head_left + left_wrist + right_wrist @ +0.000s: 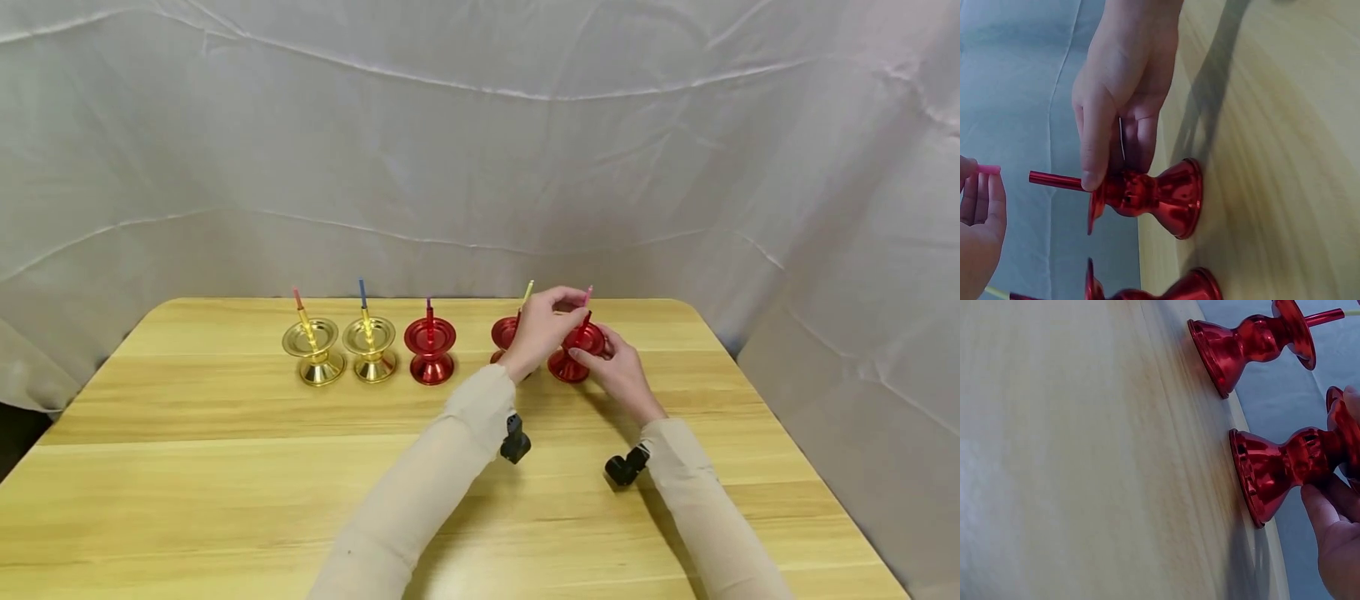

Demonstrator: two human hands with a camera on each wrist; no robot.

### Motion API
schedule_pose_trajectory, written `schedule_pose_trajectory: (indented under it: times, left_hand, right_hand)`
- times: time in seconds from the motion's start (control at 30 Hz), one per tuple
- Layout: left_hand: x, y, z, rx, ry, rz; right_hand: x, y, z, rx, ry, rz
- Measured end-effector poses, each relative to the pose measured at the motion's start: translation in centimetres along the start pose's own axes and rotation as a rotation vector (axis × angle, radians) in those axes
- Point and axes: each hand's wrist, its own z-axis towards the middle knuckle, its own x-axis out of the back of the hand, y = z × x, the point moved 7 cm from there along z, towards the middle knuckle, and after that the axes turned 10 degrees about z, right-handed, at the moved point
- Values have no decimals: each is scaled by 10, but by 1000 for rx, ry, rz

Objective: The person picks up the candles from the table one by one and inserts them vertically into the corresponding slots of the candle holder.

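My left hand (544, 327) pinches a small pink candle (989, 169) between thumb and fingertips. The candle's lower end is just above the thin tube (1054, 180) of the rightmost red candle holder (1179, 199), with a small gap in the left wrist view. Low at its dish and stem, my right hand (624, 377) holds that candle holder, thumb at the dish and fingers round the stem. The holder stands upright on the table. Partly behind my left hand is another red candle holder (503, 333) with a pale yellow candle (528, 292) in it.
To the left stand a red candle holder (431, 367) with a purple candle (429, 302), a gold one (375, 365) with a blue candle (363, 293), and another gold one (321, 368) with a pinkish-red candle (297, 298). A grey curtain (450, 167) hangs behind the wooden table (262, 483).
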Motion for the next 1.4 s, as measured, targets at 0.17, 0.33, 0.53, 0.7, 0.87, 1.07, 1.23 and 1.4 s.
schedule_pose_trajectory:
  times: [0.17,0.33,0.53,0.7,0.87,1.07,1.23,1.4]
  left_hand:
    - [-5,6,14,-31,23,21]
    - [-11,3,21,-34,20,23]
    - [-16,-4,22,0,5,43]
    - [-19,-5,24,-1,-3,47]
    - [-19,-6,25,9,-17,67]
    - [-18,-3,28,9,-34,133]
    - [-18,-2,31,3,-43,165]
    - [-21,-5,31,12,-20,203]
  right_hand:
    - [0,-2,1,16,-2,-10]
    - [2,1,-1,9,2,-17]
    - [2,5,-3,6,2,-9]
    - [2,4,-3,12,3,-14]
    - [1,4,-1,13,4,-8]
    - [1,5,0,15,4,9]
    - [0,3,-1,12,-1,12]
    - [1,1,-2,11,1,-2]
